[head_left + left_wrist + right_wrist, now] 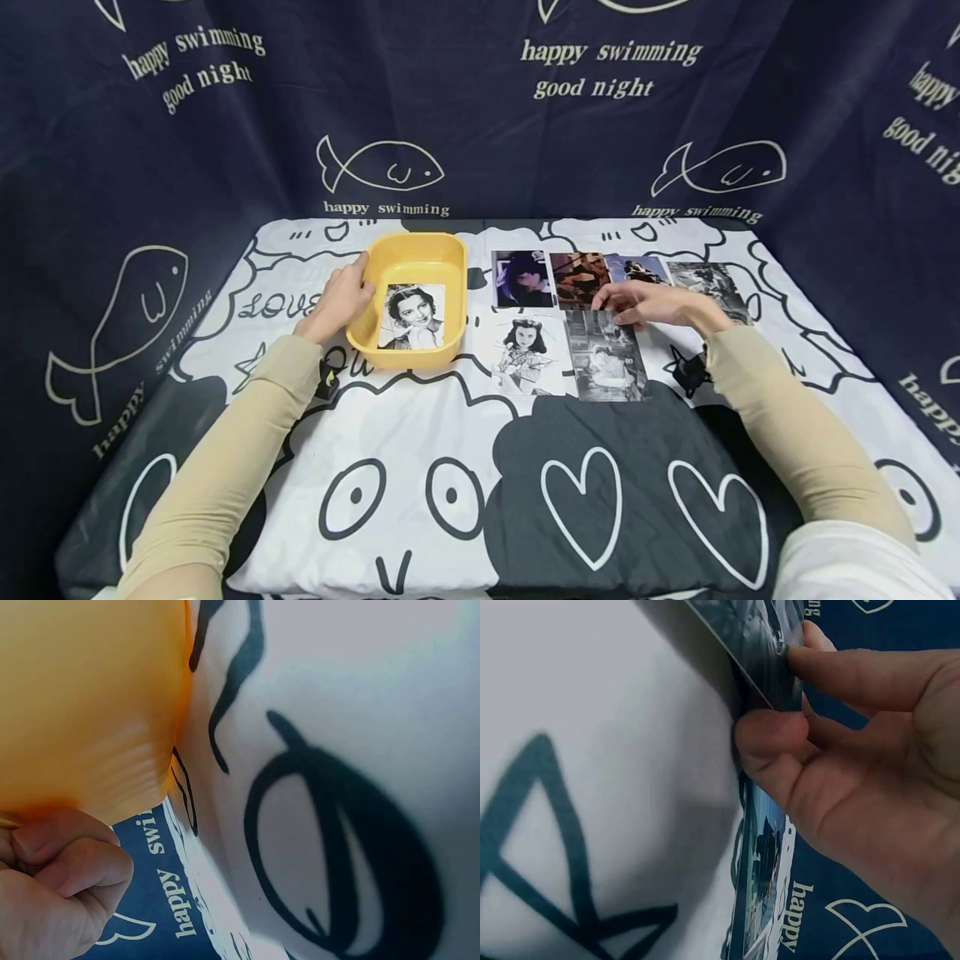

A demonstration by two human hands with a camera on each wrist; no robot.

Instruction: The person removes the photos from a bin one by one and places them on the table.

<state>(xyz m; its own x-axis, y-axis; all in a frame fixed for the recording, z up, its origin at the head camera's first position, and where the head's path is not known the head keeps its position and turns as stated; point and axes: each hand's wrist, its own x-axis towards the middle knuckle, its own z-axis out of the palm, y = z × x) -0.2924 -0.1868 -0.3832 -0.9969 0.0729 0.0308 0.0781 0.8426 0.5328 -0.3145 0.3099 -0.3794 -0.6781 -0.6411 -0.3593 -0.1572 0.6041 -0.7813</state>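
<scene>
A yellow plastic basin [405, 360] stands on the left half of the cloth-covered table, with a black-and-white portrait photo [412, 317] lying in it. My left hand [341, 302] grips the basin's left rim; the left wrist view shows the fingers curled at that rim. On the right, my right hand [648, 303] pinches the top edge of a grey photo print [607, 360] of a figure in a pale dress. In the right wrist view this photo print [757, 637] is tilted up from the cloth, between thumb and fingers.
Left of the held print lies a photo of a dark-haired figure [527, 354]. Behind are a purple photo [521, 279], an orange-brown photo [577, 279], a blue-sky photo [637, 268] and a grey photo [705, 282]. A dark blue curtain [495, 150] hangs behind the table.
</scene>
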